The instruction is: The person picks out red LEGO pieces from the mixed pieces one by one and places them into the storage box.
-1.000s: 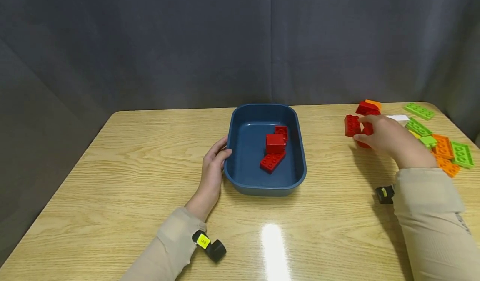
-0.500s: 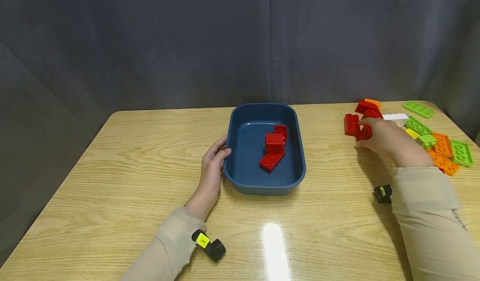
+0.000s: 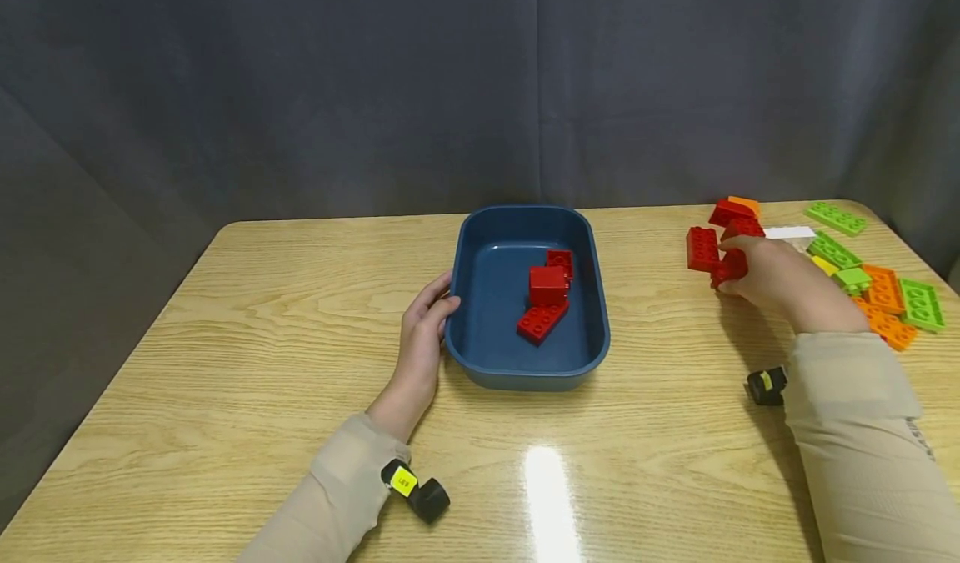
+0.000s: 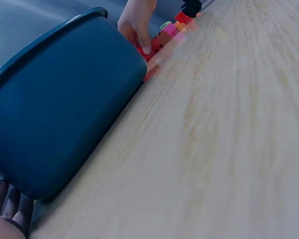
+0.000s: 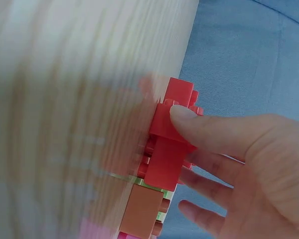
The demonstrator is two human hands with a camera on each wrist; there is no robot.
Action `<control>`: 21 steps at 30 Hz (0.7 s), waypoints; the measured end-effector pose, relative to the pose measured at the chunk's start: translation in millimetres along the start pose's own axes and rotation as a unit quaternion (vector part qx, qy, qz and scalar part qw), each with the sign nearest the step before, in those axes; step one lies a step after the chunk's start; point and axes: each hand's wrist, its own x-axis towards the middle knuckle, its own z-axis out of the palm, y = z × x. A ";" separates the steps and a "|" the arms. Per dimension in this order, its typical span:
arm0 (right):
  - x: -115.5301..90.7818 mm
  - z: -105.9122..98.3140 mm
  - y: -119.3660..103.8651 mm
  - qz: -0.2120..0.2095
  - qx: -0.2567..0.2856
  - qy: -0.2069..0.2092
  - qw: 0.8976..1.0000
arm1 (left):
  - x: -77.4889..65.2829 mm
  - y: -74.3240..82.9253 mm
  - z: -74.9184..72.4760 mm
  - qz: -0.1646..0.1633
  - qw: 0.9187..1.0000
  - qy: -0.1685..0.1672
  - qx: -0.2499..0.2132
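Currently, head view: my right hand pinches a red brick at the right of the table; my left hand rests relaxed fingers against the blue bin. Left wrist: bricks lie beyond it. Right wrist: brick probably light, stiff, smooth; best held by opposite sides. Bright red, flat-faced.

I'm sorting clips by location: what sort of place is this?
Probably an indoor recording setup, though what lies beyond isn't shown: a plain dark curtain hangs behind a wooden table, and a small black camera sits at the person's left wrist.
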 end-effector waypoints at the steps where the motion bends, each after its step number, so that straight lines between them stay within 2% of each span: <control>1: 0.4 -0.2 -0.1 -0.003 -0.002 0.002 1.000 | -0.1 0.0 -0.1 -0.001 1.000 0.000 -0.001; 21: -0.5 -7.0 -6.3 -0.016 -0.010 0.014 1.000 | 0.3 -0.5 -0.4 0.000 1.000 -0.001 -0.007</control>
